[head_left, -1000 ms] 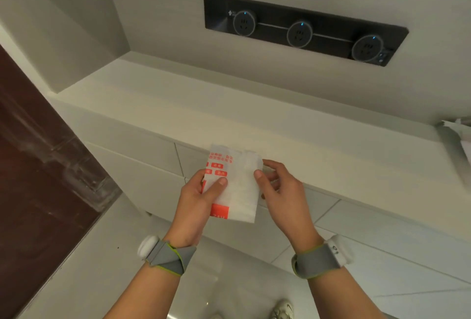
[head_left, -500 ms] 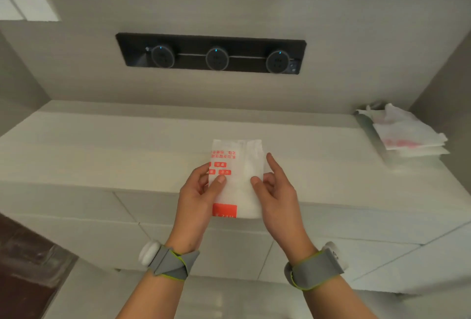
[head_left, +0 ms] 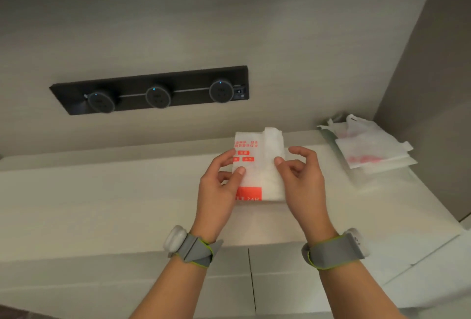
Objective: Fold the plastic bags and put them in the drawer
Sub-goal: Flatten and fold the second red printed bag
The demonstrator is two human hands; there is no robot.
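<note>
A folded white plastic bag (head_left: 260, 165) with red print hangs above the white counter (head_left: 102, 199), held between both hands. My left hand (head_left: 219, 186) pinches its left edge, thumb on the front. My right hand (head_left: 303, 181) pinches its right edge with thumb and fingers curled. A loose pile of white plastic bags (head_left: 367, 148) with faint red print lies on the counter at the far right, against the side wall. Closed white drawer fronts (head_left: 293, 280) run below the counter edge in front of me.
A black power strip (head_left: 153, 91) with three round sockets is set in the back wall above the counter. A grey side wall (head_left: 433, 76) closes off the counter on the right. A vertical seam (head_left: 252, 280) divides the drawer fronts.
The view has swung right and nearer the counter. Both hands still hold the folded bag, now over the counter top, and the pile of bags at the right has come into fuller view.
</note>
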